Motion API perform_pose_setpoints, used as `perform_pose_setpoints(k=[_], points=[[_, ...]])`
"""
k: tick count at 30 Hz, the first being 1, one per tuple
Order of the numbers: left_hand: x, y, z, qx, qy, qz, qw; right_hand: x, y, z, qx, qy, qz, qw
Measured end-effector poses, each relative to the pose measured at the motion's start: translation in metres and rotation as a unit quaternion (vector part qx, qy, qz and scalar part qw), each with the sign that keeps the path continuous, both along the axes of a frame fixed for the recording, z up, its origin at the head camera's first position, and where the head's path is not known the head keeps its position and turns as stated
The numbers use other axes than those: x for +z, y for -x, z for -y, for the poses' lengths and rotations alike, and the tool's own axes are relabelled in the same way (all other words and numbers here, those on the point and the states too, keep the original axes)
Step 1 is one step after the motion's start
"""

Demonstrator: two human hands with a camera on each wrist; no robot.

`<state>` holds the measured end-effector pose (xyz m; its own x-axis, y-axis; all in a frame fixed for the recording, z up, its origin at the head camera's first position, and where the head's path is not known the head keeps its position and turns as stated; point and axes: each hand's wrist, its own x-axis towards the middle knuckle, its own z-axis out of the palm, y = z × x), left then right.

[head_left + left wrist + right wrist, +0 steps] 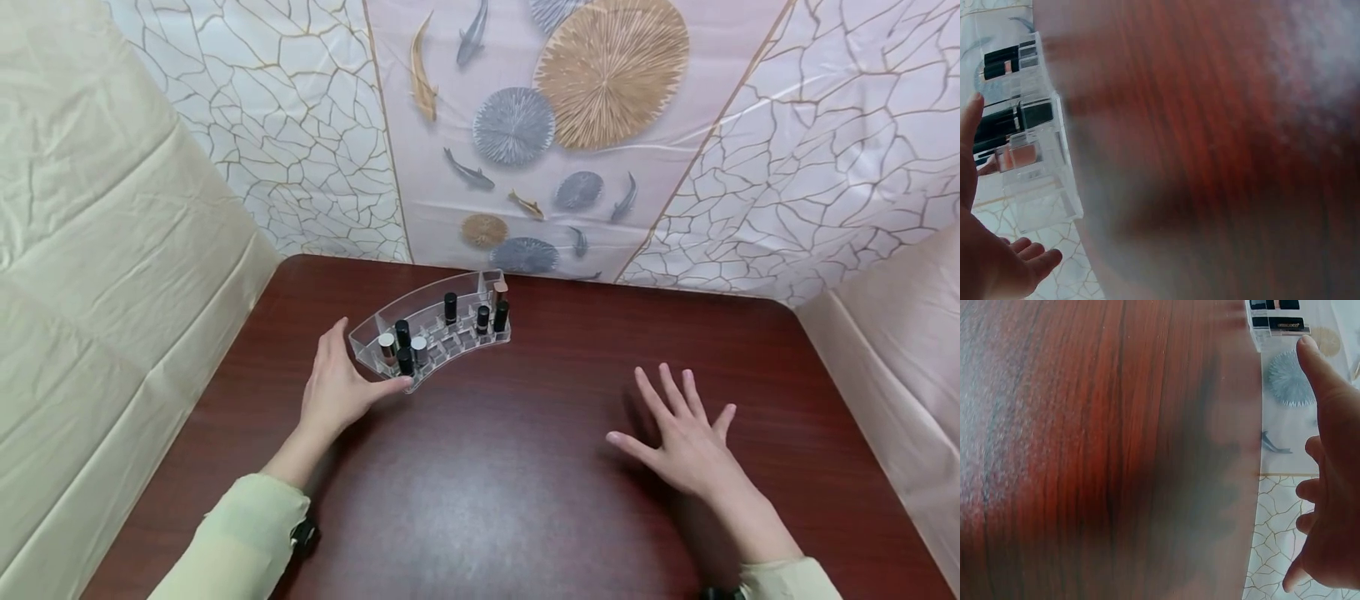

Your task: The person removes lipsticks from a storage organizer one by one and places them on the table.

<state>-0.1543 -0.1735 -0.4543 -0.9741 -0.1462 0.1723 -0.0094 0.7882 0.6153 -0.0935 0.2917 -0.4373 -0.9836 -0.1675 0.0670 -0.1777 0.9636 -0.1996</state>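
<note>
A clear acrylic lipstick holder (pixel 453 340), curved and stepped, stands on the far left part of the dark wooden table. Several lipsticks stand in its slots: black-capped ones such as the lipstick (pixel 450 308), silver-capped ones at the left, and a pinkish one (pixel 500 292) at the back right. At the holder's left end is my left hand (pixel 341 387), thumb and fingers spread apart around that end, thumb tip by the front corner. In the left wrist view the thumb overlaps the lipsticks (pixel 1000 125). My right hand (pixel 686 446), fingers fanned out, hovers over the table's right side, holding nothing.
The brown table (pixel 480 492) has a glossy surface with a bright reflection. Behind it hangs a patterned cloth (pixel 517 192) with fish and round leaves. Cream padded panels (pixel 112 275) flank the table on both sides.
</note>
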Motion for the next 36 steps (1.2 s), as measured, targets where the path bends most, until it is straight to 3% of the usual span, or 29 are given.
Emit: perform_pose_setpoints(k=[14, 36], points=[[-0.006, 0.005, -0.003, 0.008, -0.068, -0.012, 0.9976, -0.001, 0.004, 0.006, 0.011, 0.007, 0.014, 0.9998], [-0.020, 0.012, -0.022, 0.043, -0.110, -0.025, 0.9927, -0.006, 0.007, 0.013, 0.022, 0.015, 0.025, 0.9993]])
